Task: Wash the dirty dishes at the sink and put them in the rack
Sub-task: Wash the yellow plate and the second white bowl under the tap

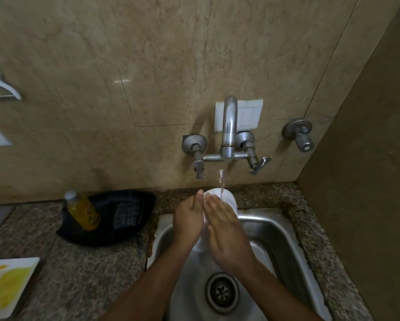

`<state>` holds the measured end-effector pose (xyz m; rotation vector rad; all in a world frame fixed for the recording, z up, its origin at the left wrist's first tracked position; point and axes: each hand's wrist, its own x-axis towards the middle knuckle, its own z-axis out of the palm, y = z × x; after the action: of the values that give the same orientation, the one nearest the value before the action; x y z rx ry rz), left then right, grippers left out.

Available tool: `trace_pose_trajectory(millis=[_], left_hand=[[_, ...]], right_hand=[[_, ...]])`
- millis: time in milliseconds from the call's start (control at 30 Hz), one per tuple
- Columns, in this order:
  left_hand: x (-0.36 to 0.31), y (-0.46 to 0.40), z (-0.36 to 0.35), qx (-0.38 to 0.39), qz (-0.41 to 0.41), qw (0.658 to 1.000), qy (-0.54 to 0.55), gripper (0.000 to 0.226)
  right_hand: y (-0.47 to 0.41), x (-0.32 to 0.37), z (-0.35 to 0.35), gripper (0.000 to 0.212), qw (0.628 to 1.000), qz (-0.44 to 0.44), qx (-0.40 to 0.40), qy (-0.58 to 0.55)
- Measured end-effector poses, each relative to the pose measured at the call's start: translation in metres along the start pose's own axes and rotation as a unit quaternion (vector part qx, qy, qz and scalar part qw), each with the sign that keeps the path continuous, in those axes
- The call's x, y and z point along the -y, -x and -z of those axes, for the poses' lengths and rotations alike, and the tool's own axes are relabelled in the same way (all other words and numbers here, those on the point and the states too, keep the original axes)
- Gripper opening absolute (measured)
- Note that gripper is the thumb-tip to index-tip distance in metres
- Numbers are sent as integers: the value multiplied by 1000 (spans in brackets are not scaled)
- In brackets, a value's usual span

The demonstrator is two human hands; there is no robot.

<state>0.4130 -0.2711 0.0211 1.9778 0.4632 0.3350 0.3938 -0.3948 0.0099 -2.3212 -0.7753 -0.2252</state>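
While water runs from tap (pixel 229 126), best to turn white cup (pixel 222 200) slowly so stream reaches every side, keeping it low over sink (pixel 284 230) to hold splashes inside basin. Worth tilting mouth downward at end to drain before any move toward rack, which is out of view.

Steel sink, stained at rim, set into speckled granite bench (pixel 83 274). Dirty white plate (pixel 7 286) smeared yellow and orange, waiting at far left. Black tray (pixel 134 232) holding soap bottle (pixel 84 210) and scrubber.

Left hand (pixel 188 220) and right hand (pixel 226 230) pressed together around cup, palms clasping its sides. Cup plain, white, smooth, wet, directly under stream above basin; likely slippery.
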Motion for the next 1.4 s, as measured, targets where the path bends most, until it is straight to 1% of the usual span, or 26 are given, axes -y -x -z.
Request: trace_pose_trajectory(millis=[100, 133, 233, 267, 333, 367, 467, 500, 567, 600, 633, 700, 733, 833, 900, 967, 1000, 1033, 1100, 1133, 1167, 1233, 1267, 1300, 1367, 1400], left_hand=[[9, 4, -2, -2, 10, 1000, 20, 48], [10, 5, -1, -6, 16, 1000, 26, 48], [10, 6, 4, -3, 26, 999, 30, 48], [10, 7, 5, 3, 29, 999, 27, 48], [9, 11, 5, 7, 35, 999, 27, 48], [10, 12, 5, 2, 37, 999, 26, 48], [9, 13, 3, 3, 55, 997, 49, 47], [9, 14, 1, 9, 66, 996, 62, 47], [10, 16, -4, 4, 95, 991, 98, 45], [8, 18, -5, -11, 113, 986, 121, 44], [10, 17, -5, -33, 134, 980, 144, 43], [12, 15, 0, -72, 173, 961, 205, 40], [11, 15, 2, -83, 189, 952, 226, 37], [11, 15, 8, -132, 230, 929, 258, 30], [11, 12, 14, -168, 245, 910, 290, 32], [14, 11, 18, -178, 260, 901, 298, 37], [16, 12, 18, -183, 263, 898, 304, 36], [18, 13, 17, -183, 266, 894, 311, 35], [18, 19, 14, -169, 278, 888, 325, 35], [20, 21, 13, -159, 284, 887, 327, 37], [25, 20, 12, -142, 285, 892, 320, 41], [37, 14, 17, -99, 277, 918, 266, 43], [36, 10, 22, -68, 267, 931, 240, 39], [30, 8, 26, -26, 252, 941, 227, 35], [15, 3, 30, 61, 206, 959, 184, 39], [4, 2, 33, 105, 185, 966, 148, 38]], right_hand=[[-4, -9, 2, 59, 990, -119, -60, -51], [-5, -5, 1, 61, 991, -116, -55, -38], [2, 0, -5, 59, 1000, -16, 5, -3], [3, -5, -4, 59, 999, -43, -3, -24], [6, -15, -3, 62, 988, -134, -54, -58], [7, -14, -2, 63, 986, -145, -66, -57], [14, -1, 1, 56, 999, -14, -30, -30], [15, -3, 1, 55, 999, -8, -29, -33], [12, -8, 4, 56, 990, -95, -68, -83], [10, -10, 5, 57, 984, -128, -84, -86], [9, -9, 7, 58, 986, -117, -83, -78], [10, -8, 9, 56, 997, -38, -57, -47], [10, -11, 8, 56, 997, -33, -46, -51], [8, -16, 8, 60, 982, -142, -71, -103], [10, -7, 8, 59, 991, -91, -66, -77], [13, -8, 6, 53, 994, -41, -46, -87], [12, -12, 4, 49, 988, -68, -54, -128], [8, -16, 4, 44, 968, -140, -78, -195], [-3, -19, 2, 33, 880, -318, -115, -334], [-7, -19, 3, 27, 840, -366, -123, -381], [-11, -18, 5, 22, 822, -383, -131, -401], [-13, -18, 13, 24, 817, -381, -148, -407], [-14, -19, 16, 25, 821, -377, -152, -402], [-15, -23, 17, 25, 834, -370, -147, -381], [-17, -31, 20, 26, 878, -342, -109, -317], [-20, -35, 22, 26, 888, -328, -100, -306]])
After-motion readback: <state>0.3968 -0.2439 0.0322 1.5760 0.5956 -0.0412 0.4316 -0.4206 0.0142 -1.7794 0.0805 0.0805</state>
